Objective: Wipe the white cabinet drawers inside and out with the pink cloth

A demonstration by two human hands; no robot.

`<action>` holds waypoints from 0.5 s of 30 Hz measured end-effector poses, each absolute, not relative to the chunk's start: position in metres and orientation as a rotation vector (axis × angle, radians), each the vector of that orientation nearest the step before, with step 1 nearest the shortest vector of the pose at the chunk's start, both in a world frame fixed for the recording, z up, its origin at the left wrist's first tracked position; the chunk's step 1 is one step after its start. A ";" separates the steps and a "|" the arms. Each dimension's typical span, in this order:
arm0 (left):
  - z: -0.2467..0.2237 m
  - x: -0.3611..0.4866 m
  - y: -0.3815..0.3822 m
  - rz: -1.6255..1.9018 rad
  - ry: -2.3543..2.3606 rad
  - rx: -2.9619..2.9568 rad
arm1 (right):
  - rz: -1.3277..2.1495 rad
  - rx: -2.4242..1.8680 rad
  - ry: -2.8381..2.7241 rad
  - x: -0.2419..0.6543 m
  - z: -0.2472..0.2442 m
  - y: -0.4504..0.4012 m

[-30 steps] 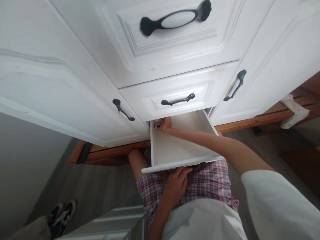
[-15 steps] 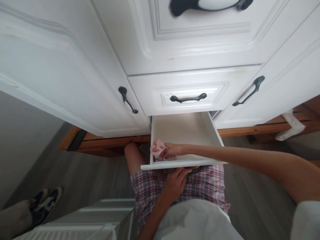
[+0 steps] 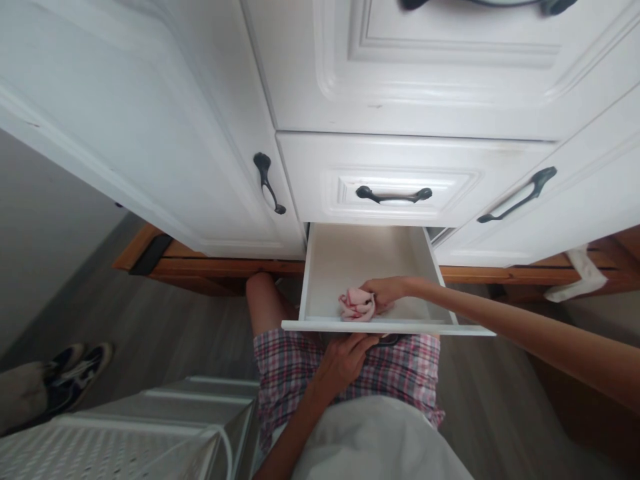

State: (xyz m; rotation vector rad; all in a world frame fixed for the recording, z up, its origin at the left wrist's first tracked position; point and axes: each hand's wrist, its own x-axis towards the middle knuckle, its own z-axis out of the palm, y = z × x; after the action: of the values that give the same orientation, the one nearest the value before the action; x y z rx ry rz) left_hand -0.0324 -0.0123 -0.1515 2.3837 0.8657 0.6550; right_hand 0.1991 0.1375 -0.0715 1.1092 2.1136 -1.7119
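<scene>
A white drawer [image 3: 320,267] is pulled out of the cabinet, and its bare inside shows. My right hand [image 3: 387,293] reaches into it from the right, closed on a crumpled pink cloth [image 3: 357,305]. The cloth is down by the inner side of the drawer front, near the middle. Below the front edge, my left hand [image 3: 344,360] is at the outer face of the drawer, its fingers curled at the dark drawer handle [image 3: 390,340]. The drawer front partly hides those fingertips.
Above is a closed drawer with a black-and-white handle [image 3: 394,196]; cabinet doors flank it. A wooden base [image 3: 225,268] runs underneath. A white perforated rack [image 3: 125,440] stands at lower left, near another person's shoes [image 3: 80,373]. A white strip [image 3: 577,277] hangs at right.
My right hand has moved the pink cloth from the drawer's front left corner rightward along the inside of the front. My left hand stays at the handle. The view has shifted slightly.
</scene>
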 end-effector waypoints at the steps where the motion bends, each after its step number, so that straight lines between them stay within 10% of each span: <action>1: -0.153 -0.032 -0.011 0.686 0.847 2.392 | -1.571 1.153 2.104 0.214 -0.065 0.132; 15: -0.161 -0.029 -0.012 0.801 0.849 2.335 | -0.103 1.351 2.427 0.215 -0.034 0.145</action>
State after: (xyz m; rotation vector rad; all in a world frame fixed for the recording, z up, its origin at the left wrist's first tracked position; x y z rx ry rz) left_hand -0.0289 -0.0120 -0.1611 2.3349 0.8489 0.8010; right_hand 0.2146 0.1447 -0.0342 1.3514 2.4267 -0.1027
